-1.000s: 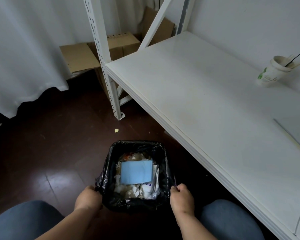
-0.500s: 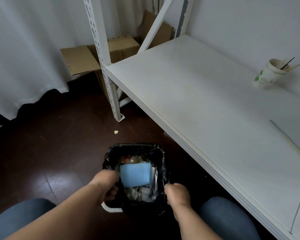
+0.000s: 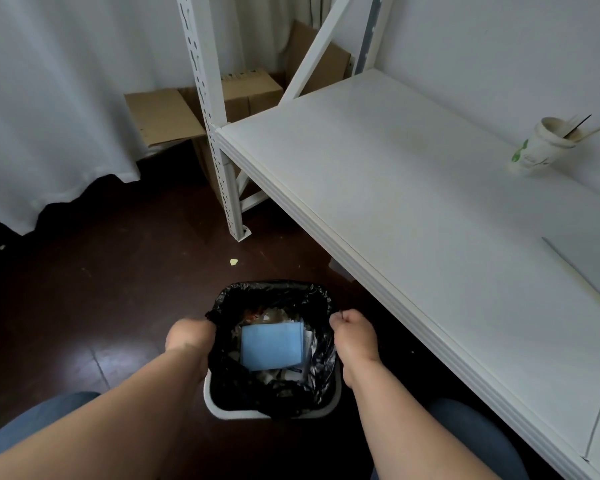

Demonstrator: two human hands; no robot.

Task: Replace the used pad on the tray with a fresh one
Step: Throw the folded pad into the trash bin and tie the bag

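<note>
Pad (image 3: 270, 346), blue and likely the used one, lies in the bin (image 3: 271, 412) while both hands (image 3: 189, 336) (image 3: 355, 336) pinch its black liner (image 3: 274, 291); no tray or fresh pad visible, so replacement seems left.

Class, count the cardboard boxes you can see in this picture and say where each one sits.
2. One cardboard box stands on the floor behind the white rack post, its flap open to the left. A second box leans by the wall behind the diagonal brace. Others may be hidden behind these.

Bin mouth (image 3: 274, 289) lies open between both hands; shelf edge (image 3: 378, 271) crowds right.
</note>
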